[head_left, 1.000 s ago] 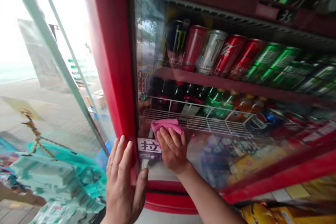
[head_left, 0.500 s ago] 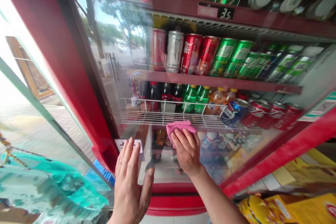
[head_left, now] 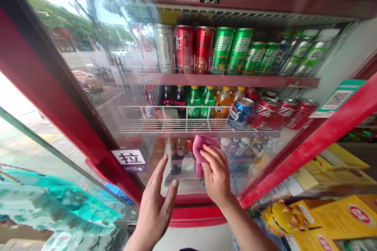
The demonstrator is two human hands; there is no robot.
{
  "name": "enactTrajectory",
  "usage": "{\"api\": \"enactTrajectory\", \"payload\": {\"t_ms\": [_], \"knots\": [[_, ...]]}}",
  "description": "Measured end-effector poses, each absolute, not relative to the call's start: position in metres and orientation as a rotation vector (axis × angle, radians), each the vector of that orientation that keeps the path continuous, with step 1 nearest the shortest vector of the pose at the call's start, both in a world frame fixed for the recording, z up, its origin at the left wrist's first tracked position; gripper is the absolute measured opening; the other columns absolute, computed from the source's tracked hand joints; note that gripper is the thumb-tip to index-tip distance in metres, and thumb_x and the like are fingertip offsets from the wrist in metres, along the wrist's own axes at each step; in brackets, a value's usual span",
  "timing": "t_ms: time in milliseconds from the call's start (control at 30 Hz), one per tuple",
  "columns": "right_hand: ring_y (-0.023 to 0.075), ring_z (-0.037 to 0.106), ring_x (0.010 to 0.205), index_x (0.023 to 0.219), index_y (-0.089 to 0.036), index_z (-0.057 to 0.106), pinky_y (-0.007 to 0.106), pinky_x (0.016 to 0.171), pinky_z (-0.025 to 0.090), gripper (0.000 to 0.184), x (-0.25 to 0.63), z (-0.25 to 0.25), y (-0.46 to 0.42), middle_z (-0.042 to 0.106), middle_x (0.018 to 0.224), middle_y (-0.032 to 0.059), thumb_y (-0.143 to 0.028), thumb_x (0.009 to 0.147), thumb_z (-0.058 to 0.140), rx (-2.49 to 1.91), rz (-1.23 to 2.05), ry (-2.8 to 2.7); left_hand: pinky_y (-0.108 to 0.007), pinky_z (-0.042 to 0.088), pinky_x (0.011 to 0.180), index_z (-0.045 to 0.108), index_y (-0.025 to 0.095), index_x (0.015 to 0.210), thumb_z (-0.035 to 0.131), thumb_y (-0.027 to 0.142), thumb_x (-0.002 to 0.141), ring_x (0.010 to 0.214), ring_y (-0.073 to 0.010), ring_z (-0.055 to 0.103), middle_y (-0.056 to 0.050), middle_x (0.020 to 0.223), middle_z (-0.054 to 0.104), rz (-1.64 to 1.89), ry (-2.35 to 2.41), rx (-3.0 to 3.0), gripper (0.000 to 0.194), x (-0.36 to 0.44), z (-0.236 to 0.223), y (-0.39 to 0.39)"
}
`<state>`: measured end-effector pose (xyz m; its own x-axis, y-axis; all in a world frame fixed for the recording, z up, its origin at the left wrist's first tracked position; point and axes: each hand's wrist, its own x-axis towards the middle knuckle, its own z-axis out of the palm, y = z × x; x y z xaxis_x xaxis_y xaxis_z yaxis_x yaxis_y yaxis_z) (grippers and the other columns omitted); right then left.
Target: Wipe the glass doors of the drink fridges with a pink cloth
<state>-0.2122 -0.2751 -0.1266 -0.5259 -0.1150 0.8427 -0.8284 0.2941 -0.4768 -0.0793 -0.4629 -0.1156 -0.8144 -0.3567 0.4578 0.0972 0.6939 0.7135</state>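
Note:
My right hand (head_left: 217,175) presses a pink cloth (head_left: 199,146) flat against the lower part of the glass door (head_left: 132,98) of a red drinks fridge (head_left: 35,74). My left hand (head_left: 156,208) is open with fingers stretched upward, just left of the right hand, in front of the glass near the door's bottom edge; I cannot tell if it touches. A white sticker with a character (head_left: 129,157) sits on the glass to its left.
Behind the glass, shelves hold upright red, silver and green cans (head_left: 203,49), bottles (head_left: 200,100) and lying cans (head_left: 265,111) on a wire rack. Yellow cartons (head_left: 332,211) lie at lower right. Turquoise wrapped packs (head_left: 53,211) sit at lower left.
The door has swung so the view shifted right. My right hand slid the pink cloth rightward along the glass. My left hand left the red frame and now hovers by the glass.

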Motion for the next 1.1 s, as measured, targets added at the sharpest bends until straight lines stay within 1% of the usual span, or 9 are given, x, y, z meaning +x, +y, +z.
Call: {"api": "enactTrajectory", "payload": {"t_ms": [133, 233, 333, 467, 600, 733, 833, 1000, 1100], "knots": [[0.0275, 0.077, 0.127, 0.131, -0.023, 0.079, 0.043, 0.109, 0.063, 0.034, -0.190, -0.141, -0.265, 0.081, 0.134, 0.0119, -0.045, 0.108, 0.067, 0.572, 2.290, -1.984, -0.051, 0.053, 0.125, 0.051, 0.025, 0.164, 0.063, 0.059, 0.105, 0.154, -0.0328, 0.059, -0.017, 0.166, 0.060, -1.637, -2.225, 0.377, 0.069, -0.085, -0.136, -0.448], [0.0304, 0.082, 0.111, 0.117, -0.019, 0.082, 0.043, 0.098, 0.066, 0.050, -0.180, -0.154, -0.262, 0.087, 0.111, 0.0112, -0.059, 0.088, 0.086, 0.132, 3.064, -1.735, -0.051, 0.056, 0.120, 0.054, 0.023, 0.163, 0.065, 0.062, 0.103, 0.151, -0.0351, 0.061, -0.019, 0.163, 0.062, -2.026, -2.039, 0.530, 0.073, -0.085, -0.144, -0.437], [0.0334, 0.081, 0.113, 0.110, -0.017, 0.083, 0.046, 0.102, 0.065, 0.055, -0.172, -0.160, -0.258, 0.087, 0.099, 0.0115, -0.057, 0.075, 0.095, -0.127, 3.519, -1.476, -0.043, 0.060, 0.108, 0.066, 0.019, 0.152, 0.079, 0.059, 0.094, 0.135, -0.0346, 0.071, -0.019, 0.150, 0.072, -2.369, -1.747, 0.652, 0.072, -0.084, -0.145, -0.426], [0.0351, 0.074, 0.130, 0.119, -0.017, 0.080, 0.052, 0.111, 0.059, 0.061, -0.163, -0.156, -0.252, 0.086, 0.111, 0.0159, -0.069, 0.088, 0.077, -0.039, 3.846, -1.341, -0.031, 0.060, 0.079, 0.080, 0.012, 0.120, 0.096, 0.052, 0.077, 0.091, -0.0237, 0.077, -0.013, 0.106, 0.083, -2.626, -1.456, 0.717, 0.061, -0.082, -0.144, -0.417], [0.0352, 0.072, 0.132, 0.113, -0.019, 0.081, 0.051, 0.112, 0.056, 0.065, -0.154, -0.160, -0.254, 0.085, 0.112, 0.0162, -0.079, 0.088, 0.073, 0.162, 3.828, -1.536, -0.025, 0.056, 0.070, 0.077, 0.014, 0.099, 0.102, 0.048, 0.066, 0.072, -0.0135, 0.068, -0.003, 0.084, 0.077, -2.561, -1.340, 0.809, 0.053, -0.069, -0.148, -0.422], [0.0292, 0.075, 0.110, 0.094, -0.022, 0.078, 0.041, 0.102, 0.057, 0.049, -0.145, -0.177, -0.269, 0.083, 0.097, 0.0063, -0.067, 0.080, 0.090, 0.248, 3.482, -1.964, -0.023, 0.046, 0.051, 0.067, 0.018, 0.087, 0.101, 0.053, 0.064, 0.053, -0.0107, 0.058, 0.003, 0.068, 0.068, -2.453, -1.237, 0.934, 0.053, -0.043, -0.157, -0.435], [0.0264, 0.073, 0.105, 0.093, -0.020, 0.078, 0.038, 0.100, 0.056, 0.052, -0.138, -0.193, -0.288, 0.082, 0.096, 0.0042, -0.070, 0.081, 0.089, 0.395, 3.152, -2.325, -0.024, 0.044, 0.046, 0.066, 0.018, 0.091, 0.100, 0.056, 0.063, 0.050, -0.0129, 0.059, 0.003, 0.067, 0.068, -2.380, -1.172, 1.033, 0.058, -0.018, -0.163, -0.449], [0.0313, 0.076, 0.116, 0.113, -0.019, 0.080, 0.043, 0.105, 0.058, 0.068, -0.121, -0.214, -0.332, 0.083, 0.116, 0.0117, -0.079, 0.082, 0.082, 0.624, 2.761, -2.676, -0.025, 0.049, 0.049, 0.067, 0.018, 0.101, 0.100, 0.051, 0.066, 0.050, -0.0150, 0.063, 0.001, 0.071, 0.071, -2.270, -1.064, 1.167, 0.059, 0.036, -0.179, -0.477], [0.0334, 0.078, 0.118, 0.113, -0.018, 0.079, 0.048, 0.111, 0.057, 0.065, -0.113, -0.221, -0.372, 0.083, 0.119, 0.0161, -0.076, 0.086, 0.079, 0.902, 2.631, -2.704, -0.028, 0.049, 0.049, 0.068, 0.020, 0.104, 0.100, 0.051, 0.065, 0.048, -0.0175, 0.063, 0.002, 0.067, 0.069, -2.193, -0.952, 1.264, 0.060, 0.074, -0.201, -0.491]]}}
